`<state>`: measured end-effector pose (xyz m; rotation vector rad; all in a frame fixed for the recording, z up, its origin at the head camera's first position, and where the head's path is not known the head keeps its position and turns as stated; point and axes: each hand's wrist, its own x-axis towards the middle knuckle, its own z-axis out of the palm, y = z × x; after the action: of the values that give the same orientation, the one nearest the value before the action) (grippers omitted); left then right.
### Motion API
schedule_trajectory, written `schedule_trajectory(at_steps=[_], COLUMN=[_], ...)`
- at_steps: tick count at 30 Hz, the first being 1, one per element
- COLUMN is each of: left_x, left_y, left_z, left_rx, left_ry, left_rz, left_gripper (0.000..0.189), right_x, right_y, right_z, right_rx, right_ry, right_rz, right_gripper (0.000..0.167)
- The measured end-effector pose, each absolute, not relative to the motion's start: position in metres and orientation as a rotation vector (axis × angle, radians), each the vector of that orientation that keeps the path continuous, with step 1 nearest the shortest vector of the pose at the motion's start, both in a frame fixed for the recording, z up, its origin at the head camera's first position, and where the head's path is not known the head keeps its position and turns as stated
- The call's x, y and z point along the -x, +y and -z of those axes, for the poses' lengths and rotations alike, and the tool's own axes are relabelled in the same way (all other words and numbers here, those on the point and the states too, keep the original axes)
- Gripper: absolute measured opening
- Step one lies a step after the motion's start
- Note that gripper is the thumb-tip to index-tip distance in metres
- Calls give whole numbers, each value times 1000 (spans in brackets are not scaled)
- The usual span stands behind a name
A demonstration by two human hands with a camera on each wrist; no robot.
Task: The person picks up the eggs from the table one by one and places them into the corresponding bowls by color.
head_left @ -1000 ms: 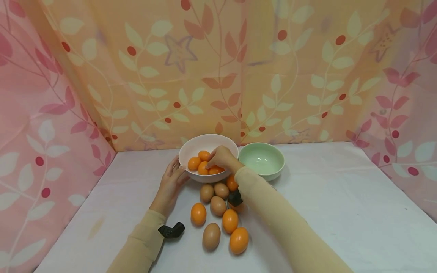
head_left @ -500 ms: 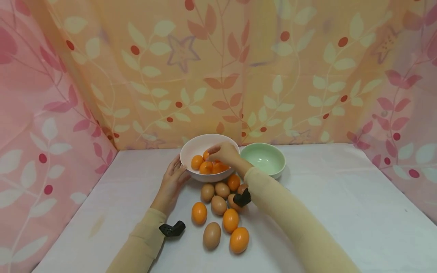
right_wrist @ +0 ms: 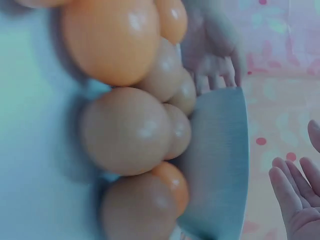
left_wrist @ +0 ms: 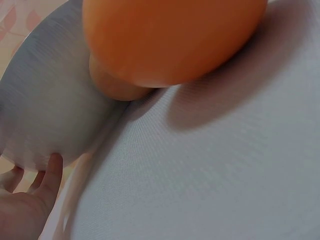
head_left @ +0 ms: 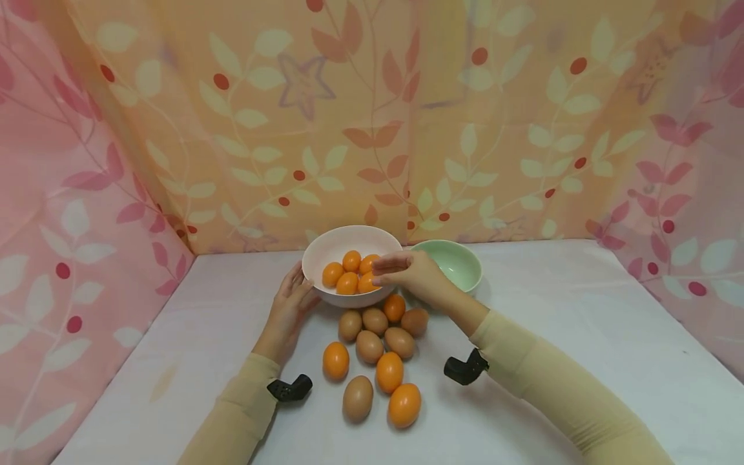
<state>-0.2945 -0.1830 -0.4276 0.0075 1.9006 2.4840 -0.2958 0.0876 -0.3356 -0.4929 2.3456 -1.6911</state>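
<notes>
A pale pinkish-white bowl (head_left: 325,245) stands at the back of the table with several orange eggs (head_left: 332,274) in it. At its left side my left hand (head_left: 287,303) rests against the outer wall, thumb near the rim and fingers spread. In the left wrist view, the fingertips touch the bowl (left_wrist: 45,100) from outside. My right hand (head_left: 421,278) is over the bowl's right edge, fingers extended, holding nothing. It partly covers an orange egg inside. In front of the bowl lie several brown eggs (head_left: 369,347) and several orange eggs (head_left: 390,372) in a loose group.
A light green bowl (head_left: 459,261) stands right of the pale bowl, partly hidden by the right hand. White cloth (head_left: 569,336) covers the table. Floral fabric (head_left: 349,129) hangs behind and along both sides. Each wrist carries a black camera mount (head_left: 465,368).
My right hand has come up from the orange eggs in the pale bowl and moved right, its fingers straightening. More eggs in front now show. The left hand stays at the bowl.
</notes>
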Motion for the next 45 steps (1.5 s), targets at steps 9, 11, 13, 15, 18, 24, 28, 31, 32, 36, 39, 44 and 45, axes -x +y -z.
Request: schedule_trajectory(at_steps=[9,11,13,15,18,24,28,31,32,36,39,44,45], left_x=[293,292,292,293,293,293,293,293,293,294,294,295,295], left_y=[-183,-183,-183,-182,-182,-182,-182,-182,-182,-182,-182,-182,-182], left_z=[427,426,426,426,426,425,426,426,426,426,427,427,427], left_rx=[14,14,11,4,-11,-15,-19,-16,-12,-6,6,17,20], left_ry=[1902,1904,1909,1916,1915,1913,1922,1929,1927,1928,1928,1925,1925], left_rz=[-2476,-2476,-2475,-2474,-2475,-2475,-2477,-2475,-2476,-2474,-2474,-2473,-2473], left_gripper=[61,61,61,61,62,63,62,62,62,63,63,62,62], right_x=[267,263,258,254,249,241,238,237,236,235,234,233,232], right_y=[118,122,126,128,132,137,139,138,138,136,135,134,134], right_z=[352,356,359,361,366,375,381,385,386,390,393,398,398], right_rx=[441,445,448,431,412,400,402,410,406,419,434,466,473], right_ry=[2289,2270,2261,2267,2262,2198,2202,2216,2222,2273,2323,2354,2357], right_rz=[1721,1736,1737,1722,1698,1723,1726,1724,1724,1704,1667,1645,1642], right_gripper=[46,46,47,48,50,52,52,51,50,48,48,47,47])
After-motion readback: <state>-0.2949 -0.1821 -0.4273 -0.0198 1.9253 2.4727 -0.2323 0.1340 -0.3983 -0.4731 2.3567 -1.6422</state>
